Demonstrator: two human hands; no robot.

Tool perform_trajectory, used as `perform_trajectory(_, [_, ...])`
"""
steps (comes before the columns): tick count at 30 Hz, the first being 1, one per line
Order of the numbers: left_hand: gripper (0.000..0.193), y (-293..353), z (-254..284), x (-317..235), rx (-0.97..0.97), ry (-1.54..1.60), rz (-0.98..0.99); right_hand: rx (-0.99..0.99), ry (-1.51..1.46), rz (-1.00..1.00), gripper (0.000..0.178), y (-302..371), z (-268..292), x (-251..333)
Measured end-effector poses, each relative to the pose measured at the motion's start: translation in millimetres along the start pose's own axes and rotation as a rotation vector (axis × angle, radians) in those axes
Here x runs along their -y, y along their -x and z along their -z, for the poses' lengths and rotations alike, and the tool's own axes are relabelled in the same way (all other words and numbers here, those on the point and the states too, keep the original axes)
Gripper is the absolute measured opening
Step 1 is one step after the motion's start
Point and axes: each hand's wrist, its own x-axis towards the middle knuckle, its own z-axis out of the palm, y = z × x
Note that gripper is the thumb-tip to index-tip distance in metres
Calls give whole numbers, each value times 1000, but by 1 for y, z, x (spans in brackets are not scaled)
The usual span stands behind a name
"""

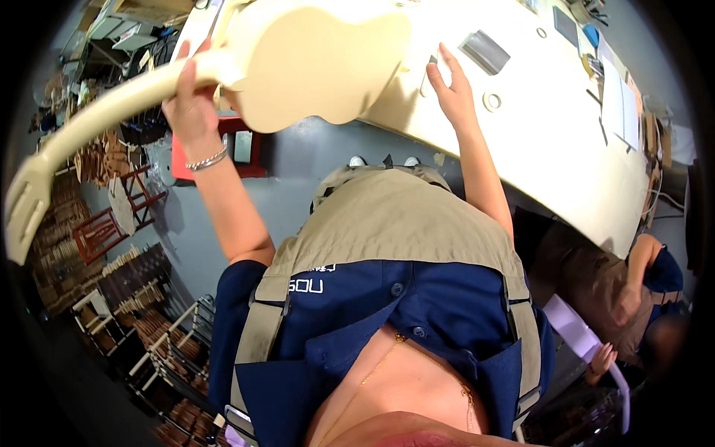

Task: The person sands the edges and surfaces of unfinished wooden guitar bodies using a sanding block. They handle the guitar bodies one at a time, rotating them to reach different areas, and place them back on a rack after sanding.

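Observation:
A cream, unfinished guitar (pixel 320 68) is raised at the far left of the workbench (pixel 555 145), its body over the bench edge. The neck reaches out to the left and ends in a slotted headstock (pixel 28 197). My left hand (pixel 192 112) is wrapped round the neck close to the body. Over the bench, to the right of the guitar, my right hand (pixel 456 93) is empty with thumb and fingers apart. A small flat item beside its fingertips is partly hidden. Nearest to this hand lie a roll of tape (pixel 491 101) and a grey block (pixel 485 52).
At right, another person (pixel 633 290) holds a purple guitar (pixel 570 328). Papers (pixel 620 104) and small tools lie on the bench's right side. A red stool (pixel 181 156) stands below the guitar. Racks of wooden guitar parts (pixel 138 276) line the left.

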Motion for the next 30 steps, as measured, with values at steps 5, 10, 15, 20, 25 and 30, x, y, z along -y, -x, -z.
perform_trajectory(5, [49,9,57,42,-366,70,315,192,-588,-310,85,32,-24,-13])
perform_trajectory(10, [44,37,110,71,-413,123,440,232,-749,-391,82,47,-33,12])
perform_trajectory(15, [44,50,89,63,-498,104,488,252,-677,-374,78,48,-19,21])
perform_trajectory(20, [47,59,77,48,-384,85,454,214,-732,-487,76,50,-16,10])
perform_trajectory(25, [47,64,23,35,-218,21,259,48,-954,-537,80,58,-19,-15])
perform_trajectory(30, [46,76,-19,14,-105,-63,160,-54,-1056,-519,83,73,-20,-40])
